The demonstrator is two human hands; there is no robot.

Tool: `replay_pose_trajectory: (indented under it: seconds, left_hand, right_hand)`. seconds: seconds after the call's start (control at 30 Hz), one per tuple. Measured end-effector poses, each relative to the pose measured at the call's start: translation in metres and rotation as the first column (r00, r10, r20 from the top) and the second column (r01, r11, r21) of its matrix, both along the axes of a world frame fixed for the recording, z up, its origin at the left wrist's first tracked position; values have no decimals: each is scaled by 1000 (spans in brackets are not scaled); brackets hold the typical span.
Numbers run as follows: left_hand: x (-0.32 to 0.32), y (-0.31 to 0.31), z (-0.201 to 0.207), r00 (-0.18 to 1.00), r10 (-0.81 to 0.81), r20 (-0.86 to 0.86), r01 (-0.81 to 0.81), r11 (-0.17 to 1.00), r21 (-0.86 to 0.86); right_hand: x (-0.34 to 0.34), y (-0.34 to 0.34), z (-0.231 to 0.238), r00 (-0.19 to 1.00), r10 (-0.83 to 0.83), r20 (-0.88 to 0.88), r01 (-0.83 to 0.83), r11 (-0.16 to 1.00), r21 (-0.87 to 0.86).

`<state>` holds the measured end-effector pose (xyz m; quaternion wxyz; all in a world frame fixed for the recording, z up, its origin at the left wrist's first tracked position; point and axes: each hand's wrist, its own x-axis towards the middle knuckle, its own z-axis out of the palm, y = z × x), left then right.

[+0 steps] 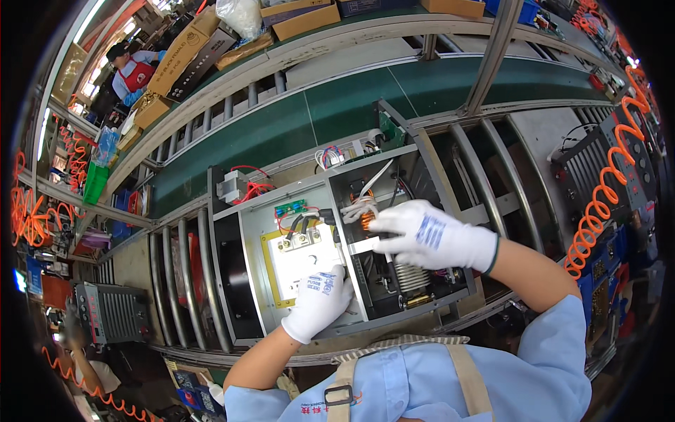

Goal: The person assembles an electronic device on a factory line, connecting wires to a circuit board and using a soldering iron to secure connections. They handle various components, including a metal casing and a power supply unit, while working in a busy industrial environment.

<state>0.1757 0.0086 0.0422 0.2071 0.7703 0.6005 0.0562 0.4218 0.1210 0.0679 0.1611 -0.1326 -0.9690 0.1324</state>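
A grey metal equipment case [244,243] lies opened on the roller line in front of me, split by an upright divider. My left hand [320,302], in a white glove, is in the left compartment against the divider, fingers curled; whatever they pinch is hidden. A white-faced module [292,264] with cable terminals sits beside it, below a small green circuit board [290,209]. Over the right compartment is my right hand [425,235], gloved in white, fingers stretched leftward and apart near a bundled grey cable [358,209]. A copper-wound coil [367,219] and a ribbed metal coil [413,276] show there.
Steel rollers [185,281] flank the case; a green belt [281,126] runs behind it. A metal post [492,60] rises beyond. Orange coiled hoses [598,204] hang at right. Other units [112,313] stand on both sides. A co-worker [132,74] is at far left.
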Motion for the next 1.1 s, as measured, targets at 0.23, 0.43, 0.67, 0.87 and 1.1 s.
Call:
replay_pose_trajectory:
  seconds: [0.23, 0.43, 0.67, 0.87, 1.1]
  left_hand:
    - [-4, -5, -4, 990, 138, 21, -139, 987, 82]
    - [-7, -5, -10, 992, 124, 32, -127, 982, 138]
    - [-8, -4, -2, 992, 124, 36, -128, 983, 130]
    - [-13, -4, -9, 989, 129, 77, -135, 987, 90]
    - [-29, 21, 14, 963, 114, 244, -150, 980, 132]
  right_hand:
    - [-31, 40, -29, 841, -348, -414, 42, 805, -592]
    - [-13, 53, -9, 989, -136, 62, 149, 917, -371]
    - [-42, 64, 14, 737, -84, 671, 364, 885, -290]
    - [-36, 66, -5, 763, -78, 642, 237, 957, -166]
    - [-39, 73, -23, 847, -31, 531, 27, 1000, 16]
